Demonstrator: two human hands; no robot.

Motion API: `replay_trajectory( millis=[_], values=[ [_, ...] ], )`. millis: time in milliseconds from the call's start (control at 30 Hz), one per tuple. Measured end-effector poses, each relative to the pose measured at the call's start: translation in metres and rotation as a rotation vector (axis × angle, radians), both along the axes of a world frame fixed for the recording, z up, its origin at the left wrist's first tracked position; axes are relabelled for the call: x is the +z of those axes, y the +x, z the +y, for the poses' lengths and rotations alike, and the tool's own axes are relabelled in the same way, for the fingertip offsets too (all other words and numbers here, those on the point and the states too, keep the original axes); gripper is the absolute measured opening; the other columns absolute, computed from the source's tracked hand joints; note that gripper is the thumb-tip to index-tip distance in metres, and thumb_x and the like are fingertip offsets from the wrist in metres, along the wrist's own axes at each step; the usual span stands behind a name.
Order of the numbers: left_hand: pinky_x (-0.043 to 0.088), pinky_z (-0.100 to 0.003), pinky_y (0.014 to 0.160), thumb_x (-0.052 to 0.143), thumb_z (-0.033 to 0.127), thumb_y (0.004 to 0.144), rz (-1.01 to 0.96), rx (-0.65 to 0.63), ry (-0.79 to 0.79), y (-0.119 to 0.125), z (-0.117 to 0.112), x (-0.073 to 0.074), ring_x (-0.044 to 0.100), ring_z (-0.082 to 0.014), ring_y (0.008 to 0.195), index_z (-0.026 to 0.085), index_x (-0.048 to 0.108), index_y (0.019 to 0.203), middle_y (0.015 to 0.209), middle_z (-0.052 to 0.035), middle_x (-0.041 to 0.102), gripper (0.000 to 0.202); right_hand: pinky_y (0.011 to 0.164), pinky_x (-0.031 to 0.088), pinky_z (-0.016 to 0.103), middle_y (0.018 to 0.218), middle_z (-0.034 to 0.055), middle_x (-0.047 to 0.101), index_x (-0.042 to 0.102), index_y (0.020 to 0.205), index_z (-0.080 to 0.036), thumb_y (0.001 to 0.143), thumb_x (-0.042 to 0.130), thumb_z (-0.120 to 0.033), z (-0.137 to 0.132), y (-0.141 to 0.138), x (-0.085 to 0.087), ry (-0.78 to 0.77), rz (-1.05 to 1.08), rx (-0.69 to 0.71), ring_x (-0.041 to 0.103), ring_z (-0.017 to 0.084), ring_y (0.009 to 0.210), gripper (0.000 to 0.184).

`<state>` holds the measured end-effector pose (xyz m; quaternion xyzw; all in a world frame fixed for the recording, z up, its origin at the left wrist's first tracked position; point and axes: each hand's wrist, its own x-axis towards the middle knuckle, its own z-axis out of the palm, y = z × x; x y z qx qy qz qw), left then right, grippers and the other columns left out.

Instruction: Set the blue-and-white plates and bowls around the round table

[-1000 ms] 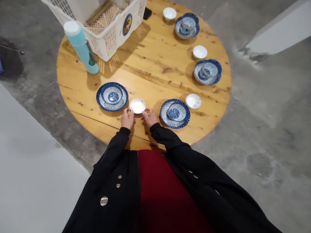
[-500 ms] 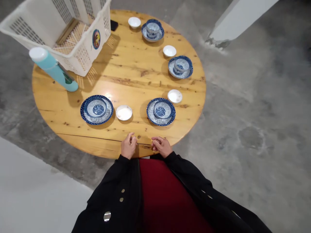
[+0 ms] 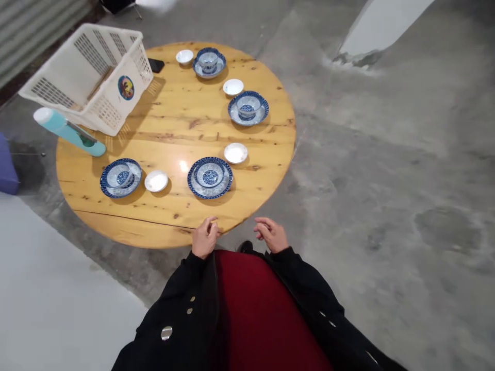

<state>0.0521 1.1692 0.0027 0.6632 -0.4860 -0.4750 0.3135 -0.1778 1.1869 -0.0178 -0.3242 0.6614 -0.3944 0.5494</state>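
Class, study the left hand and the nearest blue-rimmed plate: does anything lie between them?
Nothing visible does. Only bare wood shows between the left hand at the table edge and the blue-rimmed plate; the small white dish sits off to the side.

We list, on the counter (image 3: 174, 129): one white slatted basket (image 3: 110, 103), far left; one teal bottle (image 3: 69, 133) just beside it; one black phone (image 3: 156, 65) behind the basket; one far plate (image 3: 209, 63) bearing a bowl, a white dish (image 3: 184, 56) beside it. Beneath, we note the grey concrete floor (image 3: 367, 180).
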Motion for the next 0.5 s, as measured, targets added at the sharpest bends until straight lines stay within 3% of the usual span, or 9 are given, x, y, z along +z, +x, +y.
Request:
replay_trajectory(
  millis=[167, 300, 367, 500],
  values=[
    [0.050, -0.027, 0.060, 0.057, 0.037, 0.085, 0.014, -0.212, 0.053, -0.099, 0.003, -0.008, 0.064, -0.0154, 0.055, 0.022, 0.068, 0.099, 0.070, 0.0005, 0.070, 0.023, 0.048, 0.050, 0.027, 0.063, 0.0030, 0.069, 0.066, 0.089, -0.015, 0.057, 0.066, -0.047, 0.050, -0.127, -0.018, 0.094, 0.066, -0.345, 0.058, 0.014, 0.047, 0.045],
    [0.052, -0.028, 0.061, 0.060, 0.032, 0.083, 0.017, -0.293, 0.093, -0.150, -0.001, -0.010, 0.066, -0.0156, 0.056, 0.022, 0.069, 0.098, 0.069, 0.0005, 0.070, 0.020, 0.048, 0.051, 0.027, 0.063, 0.0024, 0.069, 0.066, 0.089, -0.014, 0.055, 0.068, -0.048, 0.088, -0.186, -0.035, 0.160, 0.049, -0.484, 0.059, 0.013, 0.048, 0.048],
    [0.053, -0.029, 0.059, 0.064, 0.031, 0.081, 0.117, -0.183, 0.158, -0.164, -0.004, -0.014, 0.065, -0.0164, 0.054, 0.020, 0.069, 0.093, 0.067, -0.0013, 0.070, 0.017, 0.049, 0.051, 0.027, 0.064, 0.0015, 0.068, 0.065, 0.090, -0.014, 0.055, 0.070, -0.048, 0.099, -0.202, -0.043, 0.188, 0.033, -0.511, 0.060, 0.013, 0.048, 0.049],
    [0.053, -0.031, 0.053, 0.065, 0.038, 0.084, 0.238, 0.244, 0.183, -0.166, -0.019, -0.028, 0.064, -0.0176, 0.053, 0.017, 0.064, 0.085, 0.066, -0.0061, 0.069, 0.021, 0.052, 0.052, 0.026, 0.066, 0.0010, 0.069, 0.066, 0.092, -0.015, 0.056, 0.073, -0.046, 0.103, -0.226, -0.057, 0.241, -0.011, -0.509, 0.061, 0.012, 0.050, 0.048]
  ],
)
